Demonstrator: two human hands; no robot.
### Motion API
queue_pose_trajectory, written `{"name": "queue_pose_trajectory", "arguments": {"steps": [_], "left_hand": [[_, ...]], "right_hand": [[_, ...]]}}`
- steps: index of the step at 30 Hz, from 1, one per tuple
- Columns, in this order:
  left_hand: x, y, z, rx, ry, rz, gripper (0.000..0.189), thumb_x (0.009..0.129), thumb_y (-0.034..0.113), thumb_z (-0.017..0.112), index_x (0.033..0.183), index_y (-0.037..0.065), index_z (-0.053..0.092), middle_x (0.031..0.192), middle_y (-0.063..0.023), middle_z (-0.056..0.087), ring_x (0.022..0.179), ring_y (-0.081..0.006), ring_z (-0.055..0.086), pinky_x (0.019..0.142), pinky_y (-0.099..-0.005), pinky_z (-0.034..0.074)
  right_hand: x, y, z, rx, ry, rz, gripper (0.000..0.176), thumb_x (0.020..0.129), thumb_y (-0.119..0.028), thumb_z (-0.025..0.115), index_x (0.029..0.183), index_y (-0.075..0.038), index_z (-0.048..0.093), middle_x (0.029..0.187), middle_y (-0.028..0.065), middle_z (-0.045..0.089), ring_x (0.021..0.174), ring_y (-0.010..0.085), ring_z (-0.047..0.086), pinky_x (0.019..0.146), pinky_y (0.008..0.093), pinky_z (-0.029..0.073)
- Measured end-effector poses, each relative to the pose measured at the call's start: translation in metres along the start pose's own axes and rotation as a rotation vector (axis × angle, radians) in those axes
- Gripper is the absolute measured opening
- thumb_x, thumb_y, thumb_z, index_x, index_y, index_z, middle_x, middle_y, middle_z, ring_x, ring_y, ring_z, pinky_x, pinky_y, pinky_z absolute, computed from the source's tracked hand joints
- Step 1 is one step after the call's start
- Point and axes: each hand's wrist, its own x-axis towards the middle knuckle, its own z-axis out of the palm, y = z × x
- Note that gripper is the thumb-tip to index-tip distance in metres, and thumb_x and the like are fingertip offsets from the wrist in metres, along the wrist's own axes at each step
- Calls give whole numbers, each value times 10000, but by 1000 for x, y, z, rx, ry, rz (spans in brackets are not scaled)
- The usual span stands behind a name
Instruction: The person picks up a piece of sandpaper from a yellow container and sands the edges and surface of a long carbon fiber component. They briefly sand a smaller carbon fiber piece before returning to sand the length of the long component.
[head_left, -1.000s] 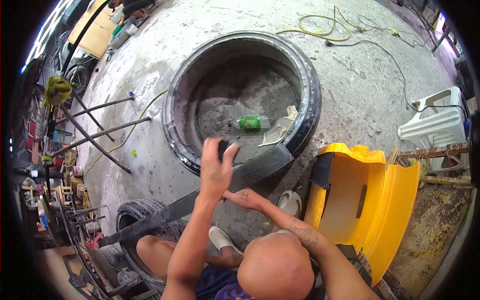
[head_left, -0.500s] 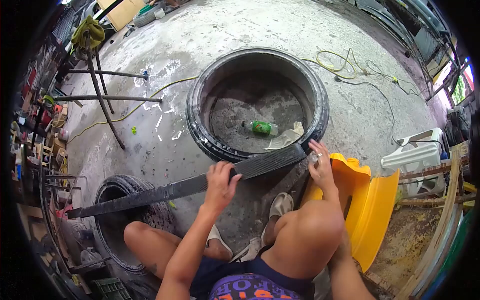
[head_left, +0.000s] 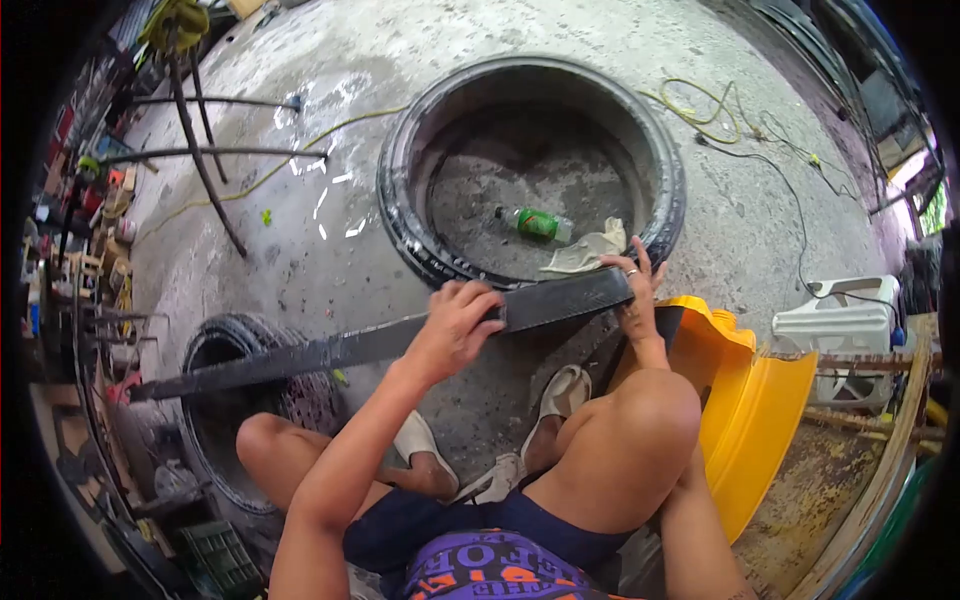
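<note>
A long, narrow black strip (head_left: 560,300) slants across in front of me, its dusty left part passing over the smaller tyre (head_left: 310,385). My left hand (head_left: 460,325) is closed on the strip's upper face near the middle; a small dark piece shows under its fingers, too hidden to name. My right hand (head_left: 638,295), with a ring on one finger, grips the strip's right end beside the rim of a large tyre (head_left: 400,200). Inside that tyre lie a bottle with a green label (head_left: 540,224) and a whitish cloth or glove (head_left: 588,250).
Right of my knee stands a curved yellow panel (head_left: 765,430), with a white plastic chair (head_left: 840,325) behind it. A metal stand (head_left: 205,150) is at the left. A yellow hose (head_left: 350,122) and a dark cable (head_left: 790,195) cross the concrete floor.
My left hand has shifted up and right along the strip. The strip's right end is raised and turned, showing a smoother face. The right hand's fingers have moved around that end.
</note>
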Motion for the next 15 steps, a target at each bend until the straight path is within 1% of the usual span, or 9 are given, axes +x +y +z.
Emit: {"name": "queue_pose_trajectory", "arguments": {"steps": [2,3,4,6,7,9,10,12,15], "left_hand": [[10,6,5,-12,-27,-29,330,856,137,755,1165,79,657,1191,-81,616,1124,-324,527,993,-440,404],[13,9,6,-13,-48,-22,329,858,142,757,1165,81,658,1194,-79,616,1129,-322,525,998,-439,402],[9,6,3,-19,-42,-29,329,858,142,757,1165,81,658,1194,-79,616,1129,-322,525,998,-439,402],[-7,-9,-10,15,-74,-26,339,862,158,760,1177,82,660,1206,-82,618,1134,-322,524,1004,-438,401],[-13,-11,-23,23,-105,-79,343,864,162,760,1183,79,663,1216,-86,620,1139,-324,524,1012,-438,397],[-26,-25,-29,12,-111,-81,343,861,147,757,1183,75,664,1217,-90,623,1141,-330,523,1019,-445,393],[-28,-27,-33,1,-125,-79,347,861,138,754,1189,74,659,1216,-91,623,1140,-331,524,1020,-448,393],[-13,-21,-17,-7,-109,-33,342,864,135,747,1188,75,654,1216,-91,621,1141,-329,523,1015,-449,395],[35,14,29,16,-52,106,302,874,149,730,1146,64,631,1154,-96,594,1085,-318,515,961,-451,407]], "right_hand": [[2,-12,-12,-27,-4,-6,290,908,-213,660,1194,-203,705,1316,-62,673,1537,271,311,1187,675,-81],[2,-13,-15,2,20,-23,268,907,-201,663,1171,-187,705,1256,-56,697,1497,271,390,1202,654,-52],[6,-14,-17,-2,11,-27,268,907,-201,663,1171,-187,705,1256,-56,697,1497,271,390,1202,654,-52],[13,-12,-21,-76,46,-180,252,882,-158,664,1131,-176,701,1163,-49,725,1422,259,500,1223,614,-20],[17,-4,-21,-85,35,-177,252,882,-158,664,1131,-176,701,1163,-49,725,1422,259,500,1223,614,-20],[21,4,-15,35,-72,-194,238,861,-144,662,1095,-174,693,1091,-41,739,1288,236,611,1235,575,12],[21,4,-15,37,-78,-189,238,861,-144,662,1095,-174,693,1091,-41,739,1288,236,611,1235,575,12],[23,1,-19,47,-119,-181,246,851,-142,657,1091,-182,688,1068,-35,738,1187,208,650,1234,560,42],[23,2,-20,10,-128,-200,273,845,-134,644,1108,-182,694,1067,-30,732,1167,199,645,1232,553,45]]}}
